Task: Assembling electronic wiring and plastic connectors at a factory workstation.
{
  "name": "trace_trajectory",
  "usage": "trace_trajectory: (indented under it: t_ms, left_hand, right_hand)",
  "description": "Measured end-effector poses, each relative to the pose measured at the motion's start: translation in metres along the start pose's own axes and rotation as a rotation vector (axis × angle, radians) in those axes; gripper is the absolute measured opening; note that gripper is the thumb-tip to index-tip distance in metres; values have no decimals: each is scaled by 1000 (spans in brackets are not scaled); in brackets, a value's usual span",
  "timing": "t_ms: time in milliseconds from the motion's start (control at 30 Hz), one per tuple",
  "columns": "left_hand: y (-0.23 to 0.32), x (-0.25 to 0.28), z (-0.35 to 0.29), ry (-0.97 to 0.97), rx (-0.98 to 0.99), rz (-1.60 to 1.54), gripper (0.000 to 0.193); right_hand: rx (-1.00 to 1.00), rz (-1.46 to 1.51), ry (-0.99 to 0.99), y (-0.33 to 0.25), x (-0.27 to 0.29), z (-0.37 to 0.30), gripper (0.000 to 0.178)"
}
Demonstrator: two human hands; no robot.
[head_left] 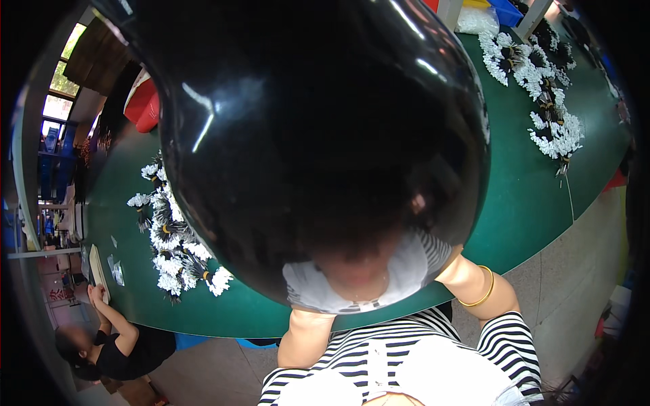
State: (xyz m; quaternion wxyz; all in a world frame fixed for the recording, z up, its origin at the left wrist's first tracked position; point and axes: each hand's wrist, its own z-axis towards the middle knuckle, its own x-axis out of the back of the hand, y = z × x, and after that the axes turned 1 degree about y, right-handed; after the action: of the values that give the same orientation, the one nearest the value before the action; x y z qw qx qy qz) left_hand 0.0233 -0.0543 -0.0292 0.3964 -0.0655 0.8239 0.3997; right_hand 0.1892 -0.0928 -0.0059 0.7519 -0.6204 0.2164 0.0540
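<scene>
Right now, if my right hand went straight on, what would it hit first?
Cannot tell: the right forearm vanishes behind the glossy black dome, hiding the hand. Likely the green table.

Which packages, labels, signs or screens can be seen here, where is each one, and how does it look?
Clear plastic bag: top of the green table, far right end; soft, bulging, whitish contents.
Small clear packets: left table edge, near the seated person's hands; flat, pale.
Flat pale card or sheet: beside those packets; long, cream.
Red sign: low at the far left; small, blurred.
No screen shows.
</scene>
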Motion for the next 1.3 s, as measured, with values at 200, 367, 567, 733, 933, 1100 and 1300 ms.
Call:
trace_trajectory:
  t_ms: [200,367,567,733,933,1100,1300]
  left_hand:
    - [3,-19,2,53,-96,-31,30]
    - [4,-17,3,39,-157,-36,31]
    - [3,-15,1,102,-146,42,32]
    - [1,-4,0,-36,-146,58,34]
    - [1,-5,-1,-47,-121,22,34]
    - [-1,-6,0,-39,-119,42,35]
    - [-7,-9,1,115,-243,-17,39]
  right_hand:
    - [16,-131,32,-5,0,-1,19]
    - [117,-155,14,-4,-3,-3,19]
    - [40,-130,-85,1,7,2,22]
    - [55,-241,-158,-10,4,2,22]
    - [-20,94,-113,5,4,0,19]
    - [-29,90,-100,0,4,0,17]
    - [31,-31,-110,-4,3,2,13]
